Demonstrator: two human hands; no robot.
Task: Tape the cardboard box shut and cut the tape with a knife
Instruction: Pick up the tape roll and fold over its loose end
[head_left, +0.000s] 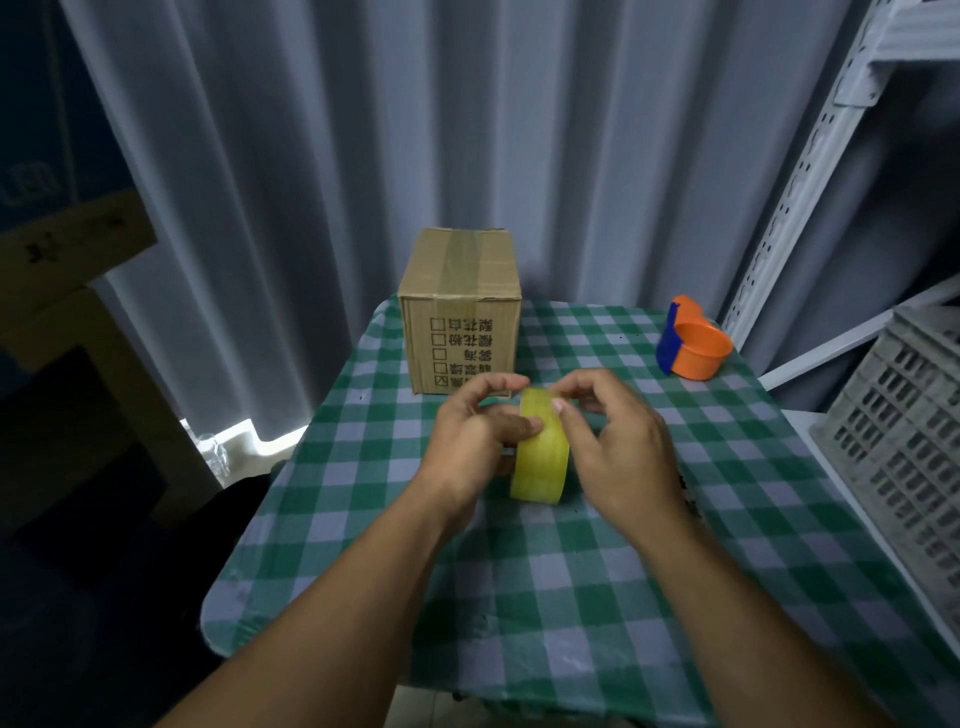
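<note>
Both hands hold a yellowish roll of tape (540, 451) on edge above the checked bench (597, 571): the left hand (475, 434) grips its side, thumb on the rim, while the right hand (618, 447) pinches at the top of the roll. The cardboard box (460, 306) stands behind, flaps closed, near the far edge. An orange tape dispenser (693, 345) sits far right

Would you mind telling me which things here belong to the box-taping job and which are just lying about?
Job: cardboard box; tape roll, held by the left hand and right hand.
Lying about: orange cup; grey crate; metal shelf.
</note>
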